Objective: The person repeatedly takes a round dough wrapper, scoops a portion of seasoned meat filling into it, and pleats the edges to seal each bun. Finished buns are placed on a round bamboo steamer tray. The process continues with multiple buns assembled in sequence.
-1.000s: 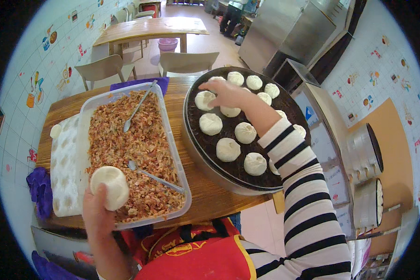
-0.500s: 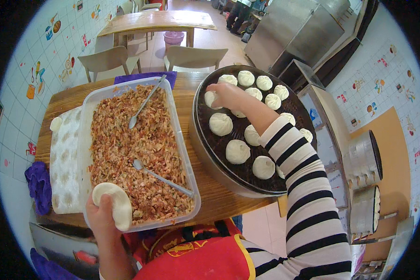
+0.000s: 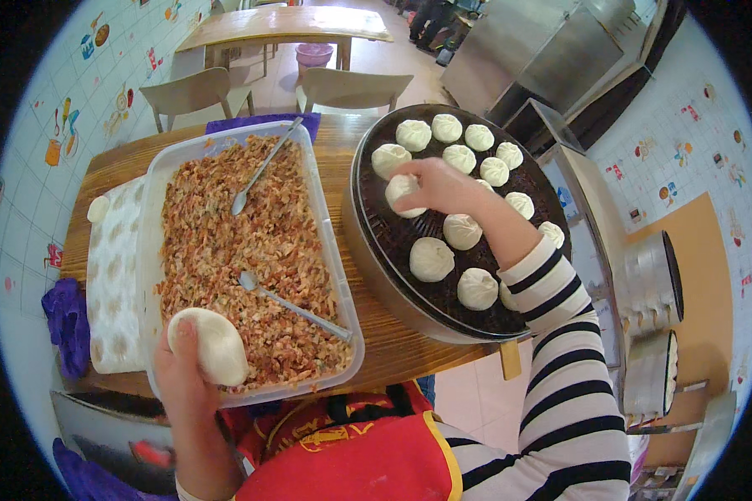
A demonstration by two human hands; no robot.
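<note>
My left hand (image 3: 180, 377) holds a round, flat dough wrapper (image 3: 215, 349) by its edge, thumb on top, above the near left corner of a clear plastic tub (image 3: 356, 341). Chopped meat-and-vegetable filling (image 3: 226, 238) fills the tub. Two metal spoons lie on it: a far spoon (image 3: 263, 169) and a near spoon (image 3: 297, 311). My right hand (image 3: 449, 190) reaches over a large round steamer (image 3: 393, 288), its fingers closed around a pleated white bun (image 3: 403, 199) near the left rim. Another bun (image 3: 390, 160) sits just beyond it; several more stand spaced across the dark steamer liner.
Left of the tub lies a white dimpled tray (image 3: 115, 280) with a small dough piece (image 3: 99, 209) at its far corner. A purple cloth (image 3: 67, 326) hangs at the table's left edge. Chairs (image 3: 355, 88) stand beyond the table; stacked steamers (image 3: 650, 284) are at the right.
My right hand has gone from the bun by the far left rim to the one nearer me. My left hand still holds the wrapper, now tilted slightly differently. The view has shifted a little.
</note>
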